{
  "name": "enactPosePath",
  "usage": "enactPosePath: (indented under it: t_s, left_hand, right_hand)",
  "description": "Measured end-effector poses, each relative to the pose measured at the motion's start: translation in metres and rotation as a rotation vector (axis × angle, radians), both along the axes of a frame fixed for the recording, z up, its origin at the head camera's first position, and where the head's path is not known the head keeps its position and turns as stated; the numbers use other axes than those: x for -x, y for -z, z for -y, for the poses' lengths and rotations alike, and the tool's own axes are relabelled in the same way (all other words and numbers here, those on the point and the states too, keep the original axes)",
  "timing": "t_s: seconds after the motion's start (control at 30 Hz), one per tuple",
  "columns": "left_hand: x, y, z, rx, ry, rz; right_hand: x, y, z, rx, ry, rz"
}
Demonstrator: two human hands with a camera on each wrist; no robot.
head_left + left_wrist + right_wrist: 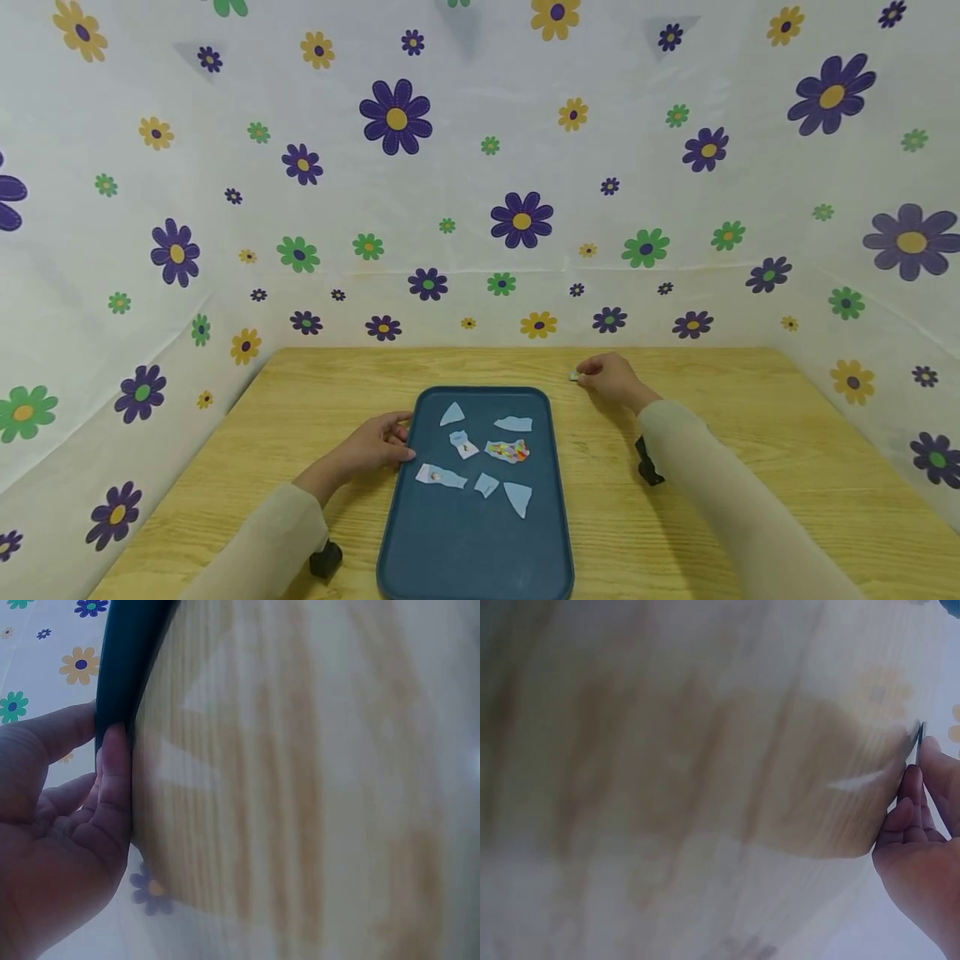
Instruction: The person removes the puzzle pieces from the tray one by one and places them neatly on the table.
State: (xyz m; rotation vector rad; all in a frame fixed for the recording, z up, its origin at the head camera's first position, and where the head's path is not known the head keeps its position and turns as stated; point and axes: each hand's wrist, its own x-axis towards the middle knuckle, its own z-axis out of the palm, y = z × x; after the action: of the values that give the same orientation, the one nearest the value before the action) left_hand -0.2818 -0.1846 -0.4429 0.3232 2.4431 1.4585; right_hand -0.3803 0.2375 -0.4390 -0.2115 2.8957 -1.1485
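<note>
A dark blue tray [472,550] lies on the wooden table, with several flat, pale, irregular pieces on it that look like torn paper. One piece [507,451] carries a bright multicoloured print; another piece [441,476] is a printed strip, and a pointed plain piece [519,497] lies near it. My left hand [369,443] grips the tray's left rim between thumb and fingers, as the left wrist view shows too [67,817]. Beyond the tray's far right corner, my right hand [611,381] pinches a small thin piece [574,376] by its edge, low over the table.
The wooden table [660,533] reaches back to a white flowered cloth [465,192] that hangs behind and at both sides. A black wrist device [326,559] sits under the left sleeve, and another black device [648,463] under the right.
</note>
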Motion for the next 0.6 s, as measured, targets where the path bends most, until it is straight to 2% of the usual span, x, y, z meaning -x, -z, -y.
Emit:
enactPosePath:
  t_s: [0.17, 0.6]
  left_hand:
    - [0.0009, 0.0016, 0.0017, -0.01, 0.029, -0.006]
    - [0.0008, 0.0027, 0.0008, -0.018, 0.027, 0.0]
  right_hand:
    - [-0.0019, -0.0024, 0.0006, -0.009, -0.023, -0.001]
    - [-0.003, -0.0031, 0.0043, -0.029, 0.003, 0.028]
